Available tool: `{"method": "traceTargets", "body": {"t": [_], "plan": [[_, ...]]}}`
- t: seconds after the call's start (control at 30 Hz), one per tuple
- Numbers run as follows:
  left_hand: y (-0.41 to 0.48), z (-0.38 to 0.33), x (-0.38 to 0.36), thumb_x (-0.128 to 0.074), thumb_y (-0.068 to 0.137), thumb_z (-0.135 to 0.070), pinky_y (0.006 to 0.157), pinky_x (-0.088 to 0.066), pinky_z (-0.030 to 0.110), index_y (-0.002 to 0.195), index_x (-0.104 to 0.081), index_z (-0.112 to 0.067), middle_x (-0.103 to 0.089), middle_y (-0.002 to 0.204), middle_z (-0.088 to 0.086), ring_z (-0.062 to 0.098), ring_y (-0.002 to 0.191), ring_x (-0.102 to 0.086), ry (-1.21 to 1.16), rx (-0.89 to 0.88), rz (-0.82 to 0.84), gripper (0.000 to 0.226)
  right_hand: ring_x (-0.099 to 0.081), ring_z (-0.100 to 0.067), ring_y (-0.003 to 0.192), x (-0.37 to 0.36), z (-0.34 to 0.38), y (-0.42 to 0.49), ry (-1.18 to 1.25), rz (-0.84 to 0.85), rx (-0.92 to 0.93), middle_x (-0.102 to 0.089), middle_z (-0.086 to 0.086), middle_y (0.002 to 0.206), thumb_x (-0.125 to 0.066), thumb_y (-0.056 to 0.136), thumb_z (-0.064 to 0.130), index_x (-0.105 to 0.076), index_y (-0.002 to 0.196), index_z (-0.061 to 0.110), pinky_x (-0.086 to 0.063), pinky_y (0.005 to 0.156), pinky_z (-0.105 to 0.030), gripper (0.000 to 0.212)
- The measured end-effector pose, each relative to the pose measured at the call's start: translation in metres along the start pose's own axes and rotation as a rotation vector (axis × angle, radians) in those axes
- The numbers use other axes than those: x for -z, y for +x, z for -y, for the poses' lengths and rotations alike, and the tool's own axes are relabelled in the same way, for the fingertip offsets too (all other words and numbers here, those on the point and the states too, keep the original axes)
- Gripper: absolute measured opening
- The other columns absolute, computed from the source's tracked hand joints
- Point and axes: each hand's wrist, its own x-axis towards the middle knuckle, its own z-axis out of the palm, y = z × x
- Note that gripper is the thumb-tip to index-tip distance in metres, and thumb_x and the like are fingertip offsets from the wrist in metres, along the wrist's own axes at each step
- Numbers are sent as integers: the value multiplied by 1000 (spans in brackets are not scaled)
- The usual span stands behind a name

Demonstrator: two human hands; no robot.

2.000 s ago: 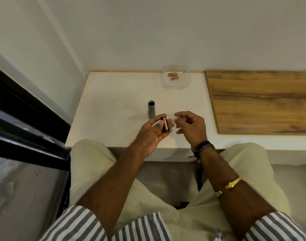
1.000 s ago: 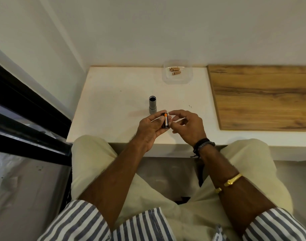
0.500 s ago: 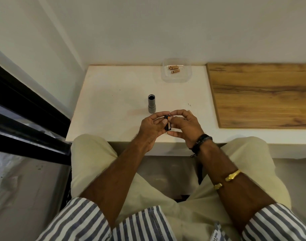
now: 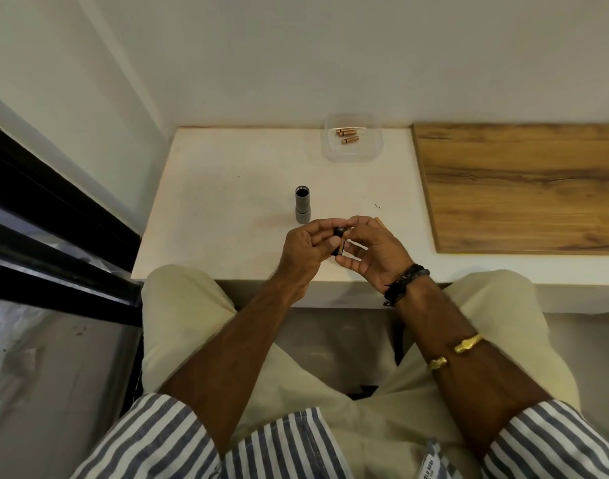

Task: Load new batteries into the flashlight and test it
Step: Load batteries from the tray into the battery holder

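The grey flashlight body [image 4: 302,205] stands upright on the white table [image 4: 227,188], its open end up. Just in front of it, above the table's near edge, my left hand [image 4: 305,252] grips a small black battery holder [image 4: 339,236] that is mostly hidden by fingers. My right hand [image 4: 375,250] pinches the same piece from the right with fingertips and thumb. A copper-coloured tip [image 4: 379,221] shows behind my right fingers. More copper batteries [image 4: 346,134] lie in a clear dish [image 4: 372,150] at the back of the table.
A wooden board [image 4: 520,188] covers the table's right part. The white wall runs along the back and left. A dark window frame [image 4: 54,236] is at my left. My knees in beige trousers sit under the table edge.
My right hand came in from the right and closed its fingertips on the black piece held by my left hand. Both hands now turn it more upright. The flashlight body has not moved.
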Motion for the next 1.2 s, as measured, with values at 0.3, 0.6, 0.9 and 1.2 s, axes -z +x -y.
{"method": "traceTargets", "body": {"t": [0.3,0.6,0.9,1.2], "plan": [[0,-1,0,-58,95,6,84,-59,31,114,-71,-17,-78,108,-4,21,104,-73,-7,-34,-7,32,-62,-28,104,-1,-1,2,19,-5,-8,-67,-8,103,-65,89,1,-66,101,17,-61,73,-36,20],[2,4,-6,-60,91,9,86,-57,23,114,-72,-12,-76,106,-1,14,102,-73,129,-80,-42,33,-55,-26,93,-9,-3,1,50,-64,-24,-61,-7,91,-44,76,-7,-62,92,13,-54,68,-36,32],[6,2,-3,-69,92,-7,84,-61,34,121,-68,-8,-77,107,7,22,98,-75,30,-27,-134,29,-72,-24,92,-12,-8,2,-166,-205,207,-72,-15,105,-68,92,9,-72,106,11,-61,65,-31,14],[9,-1,-5,-66,93,-2,76,-61,28,118,-68,-9,-78,102,1,21,95,-76,-41,61,-117,26,-73,-20,84,-4,-5,6,-450,-312,408,-76,-10,88,-73,91,13,-79,103,18,-62,65,-27,15]]}}
